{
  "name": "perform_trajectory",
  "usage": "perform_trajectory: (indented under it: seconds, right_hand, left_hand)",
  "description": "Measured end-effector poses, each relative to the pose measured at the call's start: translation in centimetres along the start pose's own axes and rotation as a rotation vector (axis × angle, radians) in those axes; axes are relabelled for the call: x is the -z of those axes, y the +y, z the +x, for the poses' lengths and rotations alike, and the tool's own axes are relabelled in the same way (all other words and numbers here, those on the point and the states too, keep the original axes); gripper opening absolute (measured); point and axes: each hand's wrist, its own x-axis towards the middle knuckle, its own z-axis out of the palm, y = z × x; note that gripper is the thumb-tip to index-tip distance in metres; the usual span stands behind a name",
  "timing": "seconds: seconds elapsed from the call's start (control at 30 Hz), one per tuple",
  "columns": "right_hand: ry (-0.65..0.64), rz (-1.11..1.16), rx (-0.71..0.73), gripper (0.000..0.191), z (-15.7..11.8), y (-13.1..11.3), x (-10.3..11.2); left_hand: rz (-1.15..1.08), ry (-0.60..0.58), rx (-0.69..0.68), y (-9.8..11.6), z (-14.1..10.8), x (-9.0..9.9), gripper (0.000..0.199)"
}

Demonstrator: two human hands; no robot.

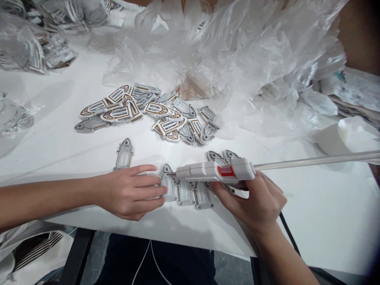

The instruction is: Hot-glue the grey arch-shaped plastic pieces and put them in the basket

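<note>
My right hand (258, 202) is wrapped round a white hot glue gun (198, 171) with a red window on its side. A long clear glue stick (311, 160) runs out of its back end. The gun's nozzle is at the top of a small grey arched window-frame piece (168, 184). From the left, my left hand (133, 192) lies with its fingers stretched out, the fingertips at that piece's edge. Two similar pieces, one a grey arched frame (202, 196), lie in the same row, partly under the gun. Another grey arched piece (124, 154) lies beyond my left hand.
A pile of arched pieces with gold and white faces (118, 109) spreads across the middle of the white table (59, 154). Clear plastic bags (237, 51) heap up at the back. Bagged parts (32, 43) stand back left. A white roll (350, 134) is at the right.
</note>
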Motion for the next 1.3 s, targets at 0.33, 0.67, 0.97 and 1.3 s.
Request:
perform_trajectory:
  seconds: [0.33,0.67,0.97,1.3]
  right_hand:
    - [-0.002,-0.037,-0.001,0.034,-0.14,0.03,-0.02]
    - [0.012,-0.023,0.009,0.035,0.2,0.02,-0.06]
    - [0.002,-0.018,0.015,0.033,0.36,0.07,-0.06]
    - [0.002,0.002,0.004,0.037,0.54,0.11,0.06]
  left_hand:
    - [0.017,0.001,0.003,0.09,0.05,0.17,0.024]
    - [0.003,-0.003,0.003,0.04,-0.06,0.07,0.025]
    - [0.005,-0.005,0.002,0.01,0.05,0.13,0.024]
    - [-0.002,0.001,0.007,0.1,-0.06,0.09,0.024]
